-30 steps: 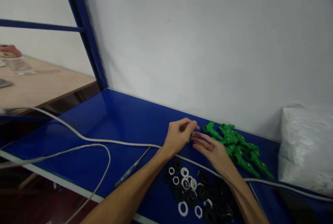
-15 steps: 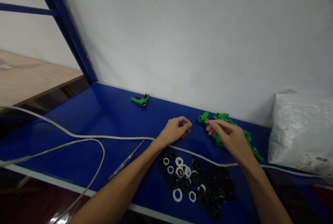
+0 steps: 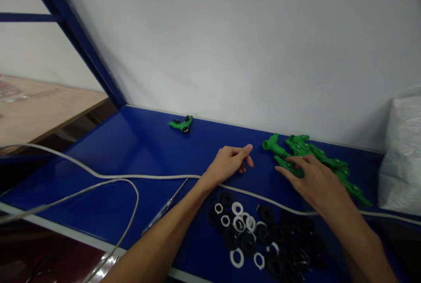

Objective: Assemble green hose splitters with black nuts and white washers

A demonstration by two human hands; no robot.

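Note:
My right hand (image 3: 317,182) has its thumb and fingers on either side of a green plastic Y-shaped hose connector (image 3: 285,164), gripping it at the near side of a pile of like green connectors (image 3: 332,161). Another green connector (image 3: 272,143) lies just left of the pile. My left hand (image 3: 229,163) hovers over the blue table with nothing in it, fingers loosely curled and thumb apart from them. Below both hands are white rings (image 3: 237,257) and black round caps (image 3: 247,242) in a loose heap.
A green connector with black parts (image 3: 182,125) lies at the back left. A white cable (image 3: 144,177) runs across the blue table (image 3: 131,142). A thin screwdriver (image 3: 164,207) lies by my left forearm. On the right stands a white plastic-wrapped bundle (image 3: 403,155), with a wall behind.
My right hand has moved onto the green connectors and closed on one. My left thumb has straightened away from the fingers. The view has shifted to the right.

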